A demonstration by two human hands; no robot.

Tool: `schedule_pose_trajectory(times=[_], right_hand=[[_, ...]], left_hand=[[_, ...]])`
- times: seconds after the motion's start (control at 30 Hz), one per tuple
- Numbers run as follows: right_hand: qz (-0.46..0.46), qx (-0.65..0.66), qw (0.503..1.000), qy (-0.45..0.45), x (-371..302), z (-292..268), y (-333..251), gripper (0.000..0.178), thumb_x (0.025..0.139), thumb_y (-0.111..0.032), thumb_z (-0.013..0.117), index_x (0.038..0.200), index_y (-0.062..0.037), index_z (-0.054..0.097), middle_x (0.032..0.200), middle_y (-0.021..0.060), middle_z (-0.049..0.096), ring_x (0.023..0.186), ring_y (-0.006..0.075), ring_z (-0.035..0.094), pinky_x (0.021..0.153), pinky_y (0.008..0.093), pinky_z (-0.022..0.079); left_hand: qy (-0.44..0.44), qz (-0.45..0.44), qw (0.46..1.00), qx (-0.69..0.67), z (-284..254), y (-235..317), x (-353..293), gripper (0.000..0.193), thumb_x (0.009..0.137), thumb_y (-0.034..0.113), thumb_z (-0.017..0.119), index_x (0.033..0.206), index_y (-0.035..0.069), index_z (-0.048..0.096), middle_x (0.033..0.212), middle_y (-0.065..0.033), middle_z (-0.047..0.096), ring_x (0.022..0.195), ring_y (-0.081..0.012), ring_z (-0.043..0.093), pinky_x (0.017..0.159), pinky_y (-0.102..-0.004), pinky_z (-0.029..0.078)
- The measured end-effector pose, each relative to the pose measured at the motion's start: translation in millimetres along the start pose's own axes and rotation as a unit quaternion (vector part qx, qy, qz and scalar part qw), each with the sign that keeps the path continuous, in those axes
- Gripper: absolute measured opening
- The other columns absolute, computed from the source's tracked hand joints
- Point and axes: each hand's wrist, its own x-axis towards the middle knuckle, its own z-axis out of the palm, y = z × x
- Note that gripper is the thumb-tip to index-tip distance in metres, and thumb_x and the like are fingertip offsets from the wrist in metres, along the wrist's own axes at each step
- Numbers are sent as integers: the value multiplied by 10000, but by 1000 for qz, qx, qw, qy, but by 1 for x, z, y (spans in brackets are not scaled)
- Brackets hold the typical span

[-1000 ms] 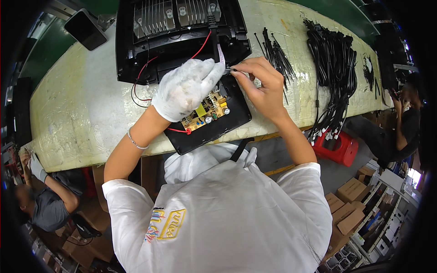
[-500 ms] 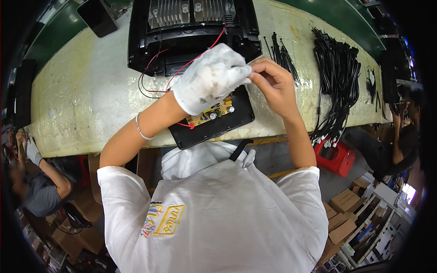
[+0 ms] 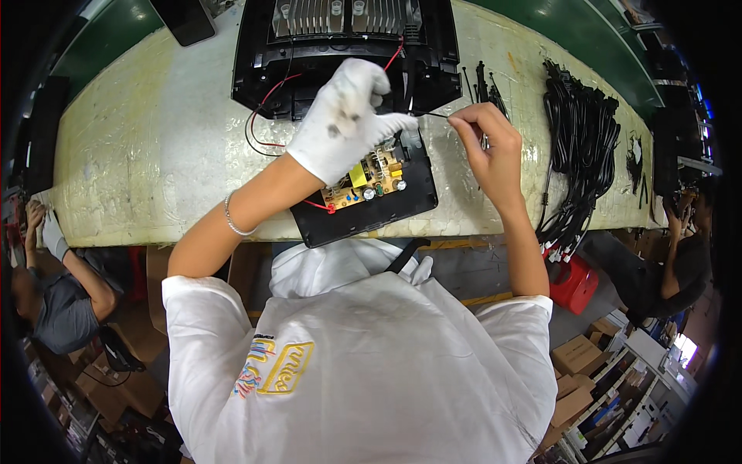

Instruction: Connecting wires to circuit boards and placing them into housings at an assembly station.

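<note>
My left hand [image 3: 348, 120], in a white glove with dark smudges, is above the circuit board. Its thumb points right and stands apart from the curled fingers, with nothing visible between them. My bare right hand [image 3: 495, 143] pinches one end of a thin black strip, apparently a cable tie [image 3: 435, 115], which runs left toward the gloved thumb. Below the glove lies a tan circuit board [image 3: 363, 189] with a yellow part and capacitors, on a flat black panel [image 3: 413, 205]. Behind is a black housing [image 3: 325, 58] with a metal heat sink [image 3: 379, 17]. Red and black wires [image 3: 253, 116] loop beside it.
Short black strips [image 3: 495, 97] lie right of the housing. Farther right is a large bundle of black cables [image 3: 580, 147] with white connectors. A phone [image 3: 185, 22] lies at the far left. A red stool [image 3: 572, 284] stands under the table edge. Other people sit at both sides.
My hands were together, fingertips touching; now they are apart. The left fingers have spread from the thumb, and the right hand has moved right, with the black strip showing between the hands.
</note>
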Motion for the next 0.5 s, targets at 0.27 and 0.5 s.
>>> schedule_pose_trajectory(times=[0.27,0.5], right_hand=[[-128,-41,982,-136,21,3,-1,83,816,-20,701,820,4,621,741,88,582,628,212,547,555,312,428],[-221,-170,953,-121,17,2,-1,140,798,-27,721,782,-16,582,688,103,513,622,286,537,548,383,428]], left_hand=[[-55,-164,980,-102,5,12,15,384,748,271,769,887,27,507,741,-69,534,698,-177,536,680,-319,476],[-58,-154,979,-124,1,16,11,385,779,251,738,914,-5,484,826,-116,618,778,-259,614,761,-346,502]])
